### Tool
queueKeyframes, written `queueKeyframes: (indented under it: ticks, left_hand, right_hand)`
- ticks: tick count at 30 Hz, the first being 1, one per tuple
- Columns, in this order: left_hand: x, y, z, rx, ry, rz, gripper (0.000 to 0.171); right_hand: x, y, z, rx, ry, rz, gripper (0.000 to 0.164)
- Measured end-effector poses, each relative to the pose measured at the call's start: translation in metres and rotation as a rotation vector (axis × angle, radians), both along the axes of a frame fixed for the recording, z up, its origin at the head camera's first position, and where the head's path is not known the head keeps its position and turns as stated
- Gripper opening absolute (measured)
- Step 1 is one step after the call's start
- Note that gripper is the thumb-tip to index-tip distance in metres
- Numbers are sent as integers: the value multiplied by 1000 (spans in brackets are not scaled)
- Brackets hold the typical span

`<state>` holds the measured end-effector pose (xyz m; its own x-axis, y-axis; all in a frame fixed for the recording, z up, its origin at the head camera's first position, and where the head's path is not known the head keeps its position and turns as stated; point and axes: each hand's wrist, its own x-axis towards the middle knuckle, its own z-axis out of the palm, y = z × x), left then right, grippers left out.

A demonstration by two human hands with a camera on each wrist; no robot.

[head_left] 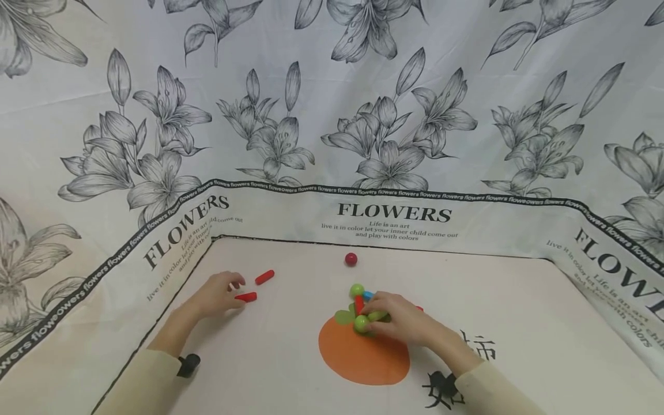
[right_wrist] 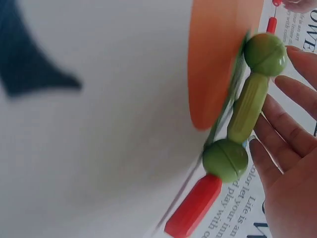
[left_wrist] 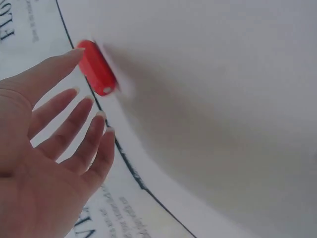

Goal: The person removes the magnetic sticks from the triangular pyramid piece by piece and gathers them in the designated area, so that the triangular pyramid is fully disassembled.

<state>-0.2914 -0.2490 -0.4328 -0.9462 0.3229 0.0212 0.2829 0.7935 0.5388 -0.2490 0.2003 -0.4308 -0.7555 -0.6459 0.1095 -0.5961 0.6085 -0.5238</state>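
Note:
In the head view my right hand (head_left: 396, 317) holds a small building-toy frame of balls and sticks, its thumb at a near green ball (head_left: 361, 324). A red stick (head_left: 359, 305) links that ball to another green ball (head_left: 357, 290), where a blue stick (head_left: 368, 295) starts. In the right wrist view, fingers reach behind a green stick (right_wrist: 247, 108) between two green balls, with a red stick (right_wrist: 193, 206) at the lower end. My left hand (head_left: 220, 294) is beside a loose red stick (left_wrist: 97, 68); the thumb tip meets its end, the other fingers spread apart.
Another red stick (head_left: 264, 277) lies just beyond the left hand. Farther back sits a dark red ball (head_left: 351, 259). An orange persimmon picture (head_left: 363, 357) is printed on the pale surface under the frame. Flower-printed cloth (head_left: 389, 144) rises behind.

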Motion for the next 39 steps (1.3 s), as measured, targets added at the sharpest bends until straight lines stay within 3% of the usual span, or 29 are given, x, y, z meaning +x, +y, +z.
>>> queueKeyframes:
  ticks: [5, 13, 24, 32, 39]
  left_hand:
    - [7, 21, 10, 3, 103, -51, 48]
    - [18, 73, 21, 59, 133, -179, 41]
    - [25, 151, 10, 1, -131, -243, 39]
    - [19, 192, 1, 52, -191, -340, 32]
    - [11, 215, -10, 72, -238, -262, 27]
  right_hand:
    - [-3, 9, 5, 38, 23, -78, 25]
    - [-8, 16, 5, 47, 68, -112, 26]
    - [-15, 10, -2, 107, 75, -56, 11]
    - [-14, -3, -1, 137, 153, -60, 8]
    - [-16, -10, -4, 137, 152, -80, 11]
